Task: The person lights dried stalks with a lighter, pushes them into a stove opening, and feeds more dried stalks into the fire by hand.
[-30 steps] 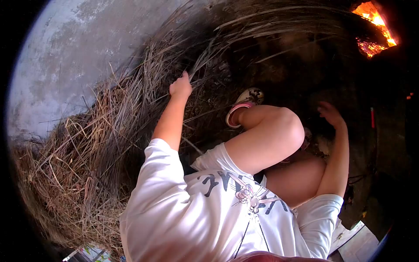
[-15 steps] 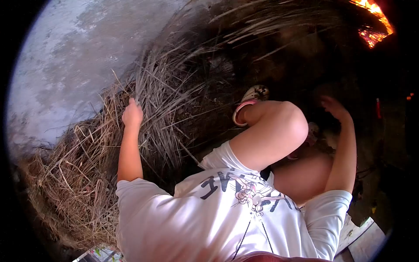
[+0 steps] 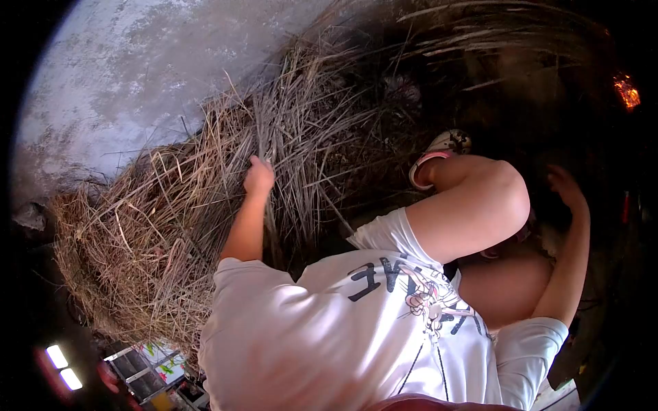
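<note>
My left hand (image 3: 259,177) is closed around some long dry stalks (image 3: 264,127) at the edge of the heap. More dry straw (image 3: 175,246) is piled beside and behind it, some of it reaching up along the wall. In the dim area right of my bent knee (image 3: 504,192), my right hand (image 3: 565,185) hangs with its fingers loosely stretched out, and nothing shows in it. Shadow blurs the outline of those fingers.
Glowing fire (image 3: 626,92) shows at the far upper right. Long stalks (image 3: 507,31) lie in the dark at the top. A rough pale wall (image 3: 130,82) stands behind the straw. My shoe (image 3: 449,142) rests near the heap's right side. A slim red object (image 3: 625,207) is at the right.
My view has swung left, so everything sits further right and less of the fire shows. My left hand still grips stalks; my right hand stays beside my knee.
</note>
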`<state>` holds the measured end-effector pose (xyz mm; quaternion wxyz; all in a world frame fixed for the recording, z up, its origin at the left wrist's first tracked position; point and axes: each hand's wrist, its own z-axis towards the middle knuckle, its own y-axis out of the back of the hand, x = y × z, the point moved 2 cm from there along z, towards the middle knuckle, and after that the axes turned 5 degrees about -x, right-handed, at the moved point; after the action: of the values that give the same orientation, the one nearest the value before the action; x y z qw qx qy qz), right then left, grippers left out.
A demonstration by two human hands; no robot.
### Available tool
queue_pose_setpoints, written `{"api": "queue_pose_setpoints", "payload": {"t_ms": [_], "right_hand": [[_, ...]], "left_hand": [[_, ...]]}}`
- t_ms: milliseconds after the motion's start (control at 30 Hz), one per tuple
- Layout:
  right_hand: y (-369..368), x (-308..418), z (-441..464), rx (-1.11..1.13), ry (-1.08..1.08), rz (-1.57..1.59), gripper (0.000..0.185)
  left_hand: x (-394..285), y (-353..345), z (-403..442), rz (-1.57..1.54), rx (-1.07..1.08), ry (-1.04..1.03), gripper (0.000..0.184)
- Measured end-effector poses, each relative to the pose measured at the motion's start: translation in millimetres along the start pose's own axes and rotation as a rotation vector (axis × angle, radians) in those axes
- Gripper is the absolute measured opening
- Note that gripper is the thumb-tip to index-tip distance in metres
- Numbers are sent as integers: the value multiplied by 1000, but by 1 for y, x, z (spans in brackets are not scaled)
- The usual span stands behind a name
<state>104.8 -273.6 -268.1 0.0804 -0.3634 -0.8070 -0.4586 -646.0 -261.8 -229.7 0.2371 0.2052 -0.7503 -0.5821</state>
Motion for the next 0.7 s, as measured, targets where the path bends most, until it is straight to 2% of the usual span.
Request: {"api": "queue_pose_setpoints", "payload": {"t_ms": [67, 100, 167, 233, 267, 333, 367, 467, 567, 633, 700], "right_hand": [[3, 10, -10, 25, -46, -17, 47], [5, 13, -14, 45, -88, -31, 47], [2, -18, 3, 25, -48, 1, 46], [7, -23, 4, -9, -14, 34, 45], [7, -15, 1, -5, -19, -39, 46], [8, -10, -6, -9, -32, -116, 46], [5, -12, -6, -65, -60, -45, 48], [7, -1, -10, -104, -81, 34, 51], [8, 1, -11, -86, -86, 40, 52], [9, -5, -12, -91, -110, 30, 52], [12, -12, -11, 5, -130, 55, 53]], "left_hand": [[3, -28, -13, 6, -9, -67, 45], [1, -34, -17, 61, 163, -63, 55], [-10, -25, -28, 169, 280, -27, 73], [-7, -23, -8, 351, 360, -163, 83], [-12, -13, 8, 461, 601, -258, 82], [-46, 34, 0, 625, 497, -374, 73], [-72, 67, -11, 661, 480, -403, 70], [-146, 110, -40, 526, 318, -537, 64], [-202, 85, -52, 162, 162, -794, 63], [-235, 36, -38, -11, 183, -866, 72], [-268, -11, -23, -57, 268, -799, 78]]}}
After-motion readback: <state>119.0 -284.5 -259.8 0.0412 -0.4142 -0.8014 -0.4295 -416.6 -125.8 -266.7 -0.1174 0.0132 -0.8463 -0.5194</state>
